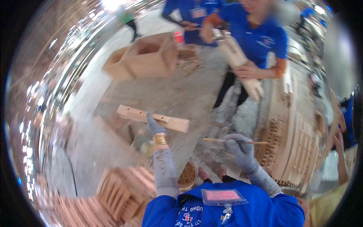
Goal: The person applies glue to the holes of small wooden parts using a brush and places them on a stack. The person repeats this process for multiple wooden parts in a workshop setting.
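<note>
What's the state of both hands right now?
Left hand: closed, holding a wooden bar with holes.
Right hand: closed, holding a thin wooden stick.

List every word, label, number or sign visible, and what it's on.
Wearer's blue shirt: white lettering around a logo; wording not transcribed.
Pink badge on it: too small to read.
Facing worker's shirt: white print, blurred.
Wooden bar in left hand: none legible.

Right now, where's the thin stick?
In the head view, the thin stick is in the right hand, right of the wooden piece in the left hand.
</note>
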Demonstrator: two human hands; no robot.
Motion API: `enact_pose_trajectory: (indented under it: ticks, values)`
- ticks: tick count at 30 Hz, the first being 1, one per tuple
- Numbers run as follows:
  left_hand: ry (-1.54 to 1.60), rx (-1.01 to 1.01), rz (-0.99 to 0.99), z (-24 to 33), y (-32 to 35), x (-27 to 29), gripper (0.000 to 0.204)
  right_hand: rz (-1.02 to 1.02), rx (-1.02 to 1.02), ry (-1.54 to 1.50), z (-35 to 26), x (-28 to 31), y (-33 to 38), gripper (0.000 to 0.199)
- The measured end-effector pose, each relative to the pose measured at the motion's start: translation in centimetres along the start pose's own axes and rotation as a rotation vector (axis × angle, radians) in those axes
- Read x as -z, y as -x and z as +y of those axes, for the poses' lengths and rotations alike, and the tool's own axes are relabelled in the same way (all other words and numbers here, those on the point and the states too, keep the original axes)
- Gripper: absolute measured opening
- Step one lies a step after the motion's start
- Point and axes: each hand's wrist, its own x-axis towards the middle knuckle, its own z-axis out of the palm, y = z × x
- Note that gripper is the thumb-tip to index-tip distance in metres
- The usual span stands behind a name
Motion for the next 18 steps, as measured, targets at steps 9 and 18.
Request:
enact_pose_trajectory:
  ticks: [9, 18]
  values:
    - [-1.054, 0.041, -0.14, -8.6, -11.0, -10.5, 0.058, 0.069, 0.193, 0.539, 2.6, 7.1, 1.4, 0.018]
    - [-2.139, -0.86, -0.256, -4.6, -7.4, -7.2, 0.029, -0.032, 0.201, 0.401, 4.5, 6.4, -1.3, 0.032]
